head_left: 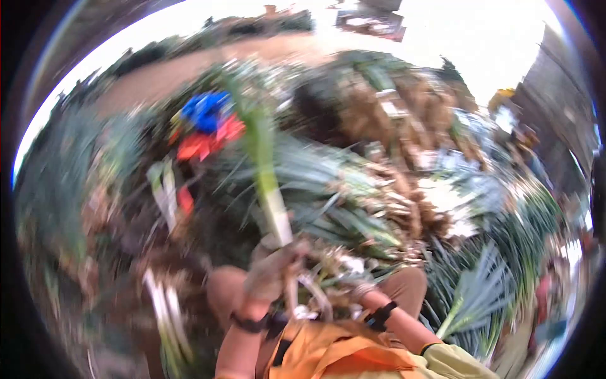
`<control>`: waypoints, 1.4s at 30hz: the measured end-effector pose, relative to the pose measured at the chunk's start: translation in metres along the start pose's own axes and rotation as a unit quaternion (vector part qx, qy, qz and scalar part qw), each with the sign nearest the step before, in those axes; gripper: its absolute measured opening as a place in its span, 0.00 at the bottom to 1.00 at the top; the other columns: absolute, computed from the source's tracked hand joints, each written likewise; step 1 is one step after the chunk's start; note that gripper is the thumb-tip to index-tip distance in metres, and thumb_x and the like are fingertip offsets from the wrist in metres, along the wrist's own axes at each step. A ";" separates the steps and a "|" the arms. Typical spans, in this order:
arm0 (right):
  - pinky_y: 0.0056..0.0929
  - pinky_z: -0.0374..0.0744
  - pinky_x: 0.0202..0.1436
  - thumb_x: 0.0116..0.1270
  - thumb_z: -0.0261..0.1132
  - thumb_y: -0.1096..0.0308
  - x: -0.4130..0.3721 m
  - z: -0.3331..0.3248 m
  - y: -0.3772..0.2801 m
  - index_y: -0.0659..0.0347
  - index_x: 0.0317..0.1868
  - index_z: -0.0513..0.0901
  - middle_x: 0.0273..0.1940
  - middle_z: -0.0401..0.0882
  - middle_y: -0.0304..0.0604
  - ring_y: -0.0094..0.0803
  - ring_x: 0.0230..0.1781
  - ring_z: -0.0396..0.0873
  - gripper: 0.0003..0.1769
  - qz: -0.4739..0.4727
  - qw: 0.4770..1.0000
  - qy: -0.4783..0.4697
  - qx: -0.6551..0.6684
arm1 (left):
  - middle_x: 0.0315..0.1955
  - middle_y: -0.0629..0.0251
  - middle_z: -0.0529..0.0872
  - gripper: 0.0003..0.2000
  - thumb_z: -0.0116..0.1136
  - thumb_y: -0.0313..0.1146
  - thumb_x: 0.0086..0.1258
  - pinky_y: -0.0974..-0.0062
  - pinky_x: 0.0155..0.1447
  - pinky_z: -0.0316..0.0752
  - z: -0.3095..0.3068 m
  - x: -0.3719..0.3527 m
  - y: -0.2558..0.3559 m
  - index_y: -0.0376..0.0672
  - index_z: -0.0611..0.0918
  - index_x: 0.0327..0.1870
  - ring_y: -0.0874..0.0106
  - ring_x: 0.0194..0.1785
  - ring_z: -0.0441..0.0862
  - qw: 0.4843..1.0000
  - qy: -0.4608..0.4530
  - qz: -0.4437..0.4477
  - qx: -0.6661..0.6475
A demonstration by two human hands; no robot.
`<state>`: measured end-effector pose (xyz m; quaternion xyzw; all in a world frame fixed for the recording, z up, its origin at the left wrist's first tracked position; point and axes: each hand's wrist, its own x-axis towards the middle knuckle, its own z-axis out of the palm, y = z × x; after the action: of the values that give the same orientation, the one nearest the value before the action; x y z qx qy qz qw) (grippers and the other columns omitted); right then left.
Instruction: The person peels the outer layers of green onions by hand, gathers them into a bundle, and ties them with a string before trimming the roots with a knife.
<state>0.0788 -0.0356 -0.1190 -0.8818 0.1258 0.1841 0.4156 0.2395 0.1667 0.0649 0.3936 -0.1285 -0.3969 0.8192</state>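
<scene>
Amid a leek pile [353, 183], the left hand [268, 278] clenches an upright leek [271, 189] near its base; the right hand [358, 292] is too blurred to tell. A firm, low grip seems steadiest.

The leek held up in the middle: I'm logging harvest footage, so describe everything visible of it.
The leek stands nearly upright mid-view, its top leaning slightly left. The lower shaft is white, grading through pale green into darker green leaves above. The left hand is closed round its base, where pale stringy roots seem to hang, though motion blur hides detail. The right hand is near the root end; contact cannot be told. A heap of other leeks lies behind it.
</scene>
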 end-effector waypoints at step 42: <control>0.20 0.72 0.31 0.66 0.48 0.65 -0.231 -0.100 -0.054 0.60 0.49 0.70 0.29 0.72 0.35 0.24 0.25 0.71 0.14 -0.408 0.588 0.323 0.619 | 0.14 0.63 0.74 0.02 0.51 0.26 0.57 0.77 0.09 0.60 -0.058 0.059 -0.162 0.40 0.72 0.28 0.75 0.10 0.67 0.943 0.200 -0.256 0.075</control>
<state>-0.0869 -0.0636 0.0762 -0.3722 -0.0374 -0.4237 0.8250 0.2195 0.0930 -0.1004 0.5447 0.1137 -0.4953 0.6672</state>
